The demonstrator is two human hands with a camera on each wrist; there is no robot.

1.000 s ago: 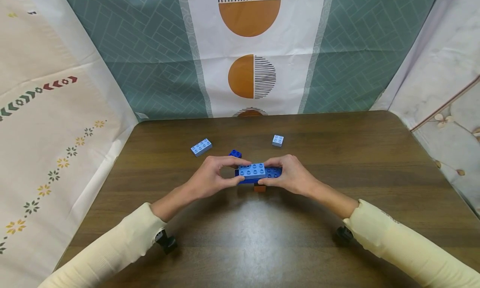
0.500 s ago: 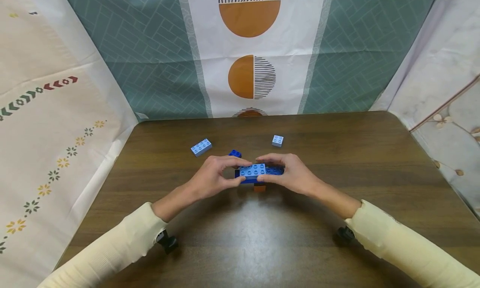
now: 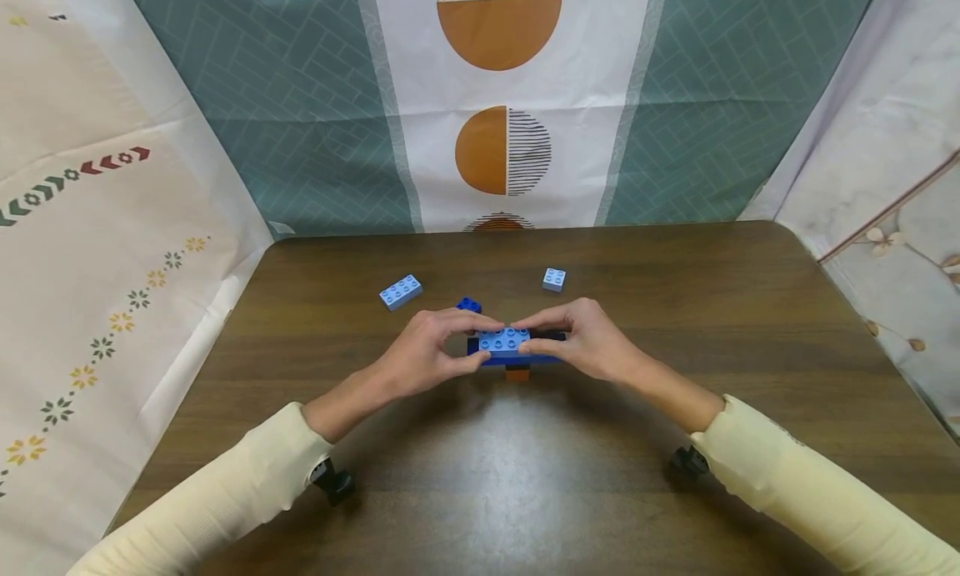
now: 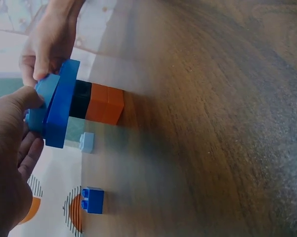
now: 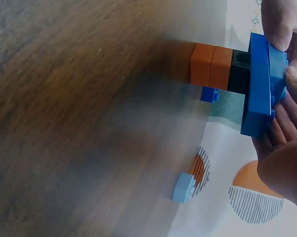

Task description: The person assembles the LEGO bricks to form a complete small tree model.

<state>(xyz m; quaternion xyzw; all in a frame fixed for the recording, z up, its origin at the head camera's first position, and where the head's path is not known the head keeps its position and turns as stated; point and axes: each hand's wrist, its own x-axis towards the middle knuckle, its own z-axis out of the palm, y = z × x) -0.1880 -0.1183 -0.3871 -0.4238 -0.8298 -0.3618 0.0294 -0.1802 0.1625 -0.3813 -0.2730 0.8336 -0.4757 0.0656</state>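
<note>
A light blue eight-stud toy brick (image 3: pixel 504 343) sits on top of a long dark blue brick (image 4: pixel 62 106). My left hand (image 3: pixel 420 355) pinches its left end between thumb and fingers. At the right end my right hand (image 3: pixel 588 343) pinches it too, thumb in front and fingers behind. A narrow wedge of gap shows between the two bricks in the left wrist view, so the upper one looks slightly tilted. Beneath the long brick stand a black brick (image 5: pixel 239 71) and two stacked orange bricks (image 4: pixel 105 103) resting on the table.
Behind the stack lie a small dark blue brick (image 3: pixel 468 305), another light blue eight-stud brick (image 3: pixel 401 293) to the left and a small light blue brick (image 3: pixel 554 279) to the right. Patterned cloth (image 3: pixel 502 126) hangs beyond the far edge of the wooden table (image 3: pixel 510 476).
My right hand has shifted left, from the right part of the long dark blue brick to the light blue brick's right end. The left hand keeps its grip in place.
</note>
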